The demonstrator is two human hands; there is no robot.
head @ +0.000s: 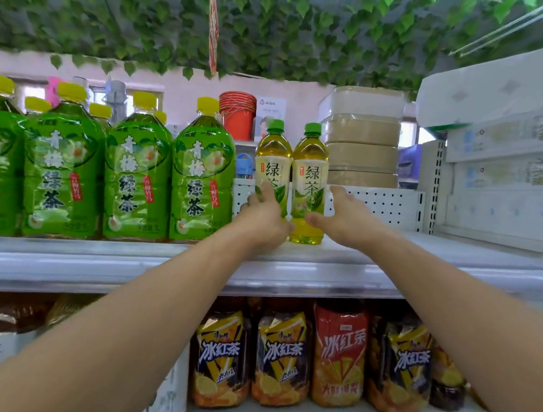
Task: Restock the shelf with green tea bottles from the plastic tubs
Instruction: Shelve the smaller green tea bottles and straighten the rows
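Head view: the left bottle (273, 157) & right bottle (310, 166) of green tea stand upright on the upper shelf (359, 265), touching, just R of the big plum-tea jugs (203, 176). My left hand (263, 220) wraps the left bottle low down. My right hand (341, 216) holds the right bottle btwn thumb & fingers. I'd push both back square, labels out, w/o bumping the jugs, then release gently.

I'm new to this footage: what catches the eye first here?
The left hand and right hand each grip a small green tea bottle, the left bottle and the right bottle, upright on the upper shelf. To their left stands a row of large green bottles with yellow caps; leaves hang overhead.
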